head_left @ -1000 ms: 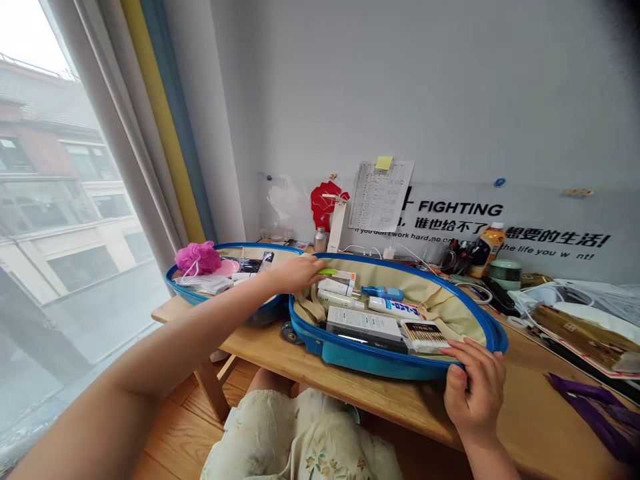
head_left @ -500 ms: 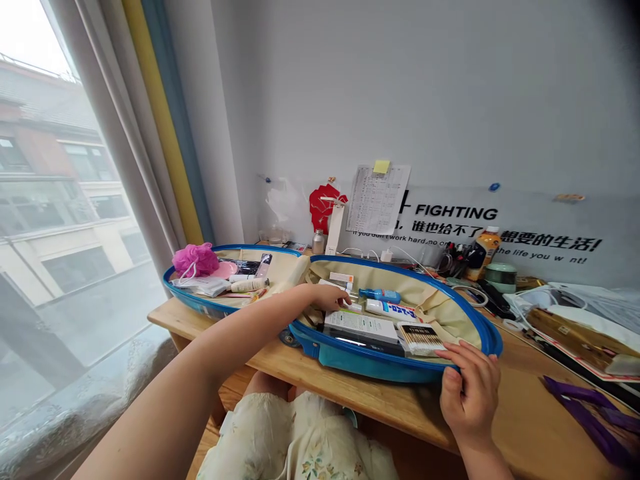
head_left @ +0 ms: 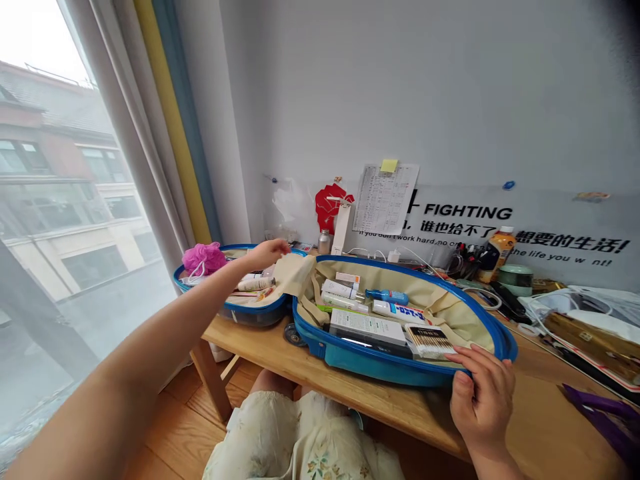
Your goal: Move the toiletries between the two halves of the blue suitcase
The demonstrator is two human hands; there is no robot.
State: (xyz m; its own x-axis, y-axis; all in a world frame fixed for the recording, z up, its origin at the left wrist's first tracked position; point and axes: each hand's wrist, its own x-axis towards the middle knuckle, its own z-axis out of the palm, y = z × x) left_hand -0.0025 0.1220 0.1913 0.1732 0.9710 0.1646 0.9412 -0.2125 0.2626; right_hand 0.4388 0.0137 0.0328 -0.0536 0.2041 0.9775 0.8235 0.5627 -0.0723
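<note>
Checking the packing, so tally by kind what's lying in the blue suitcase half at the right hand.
Tubes: 3
Boxes: 2
Bottle: 1
Cotton swab pack: 1
Dark flat pack: 1
Total visible: 8

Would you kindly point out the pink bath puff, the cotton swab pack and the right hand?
Pink bath puff [head_left: 203, 259]: head view, middle of the puff.
Cotton swab pack [head_left: 427, 341]: head view, on the visible swabs.
Right hand [head_left: 483, 400]: head view, middle of the hand.
</note>
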